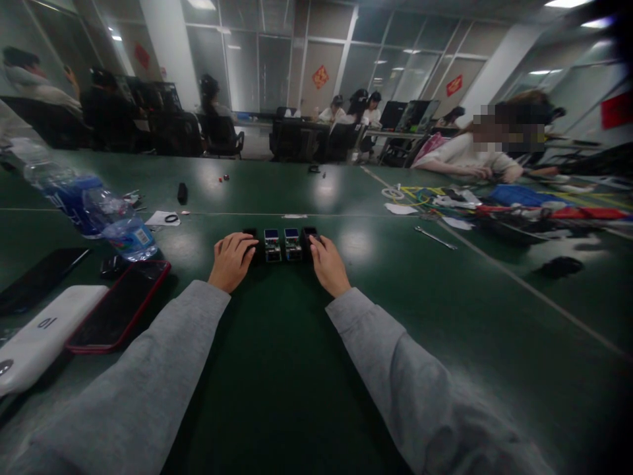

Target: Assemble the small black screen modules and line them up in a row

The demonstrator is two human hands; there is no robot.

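Two small electronic modules with dark blue screens, the left module (272, 245) and the right module (293, 244), stand side by side with a narrow gap on the green table. Left of them, my left hand (231, 261) has its fingers curled over a small black case (250, 233), mostly hidden by the fingers. On the other side, my right hand (330, 265) grips a similar black case (309, 233), thumb and fingers around its right side. Circuit parts show on the modules' near faces. Both cases are close beside the modules.
Plastic bottles (121, 227), a red-edged phone (121, 307), a dark phone (39, 280) and a white power bank (49, 333) lie at left. A wrench (435, 237) and piled cables (519, 204) are at right. Another person (465, 155) leans on the table's far right.
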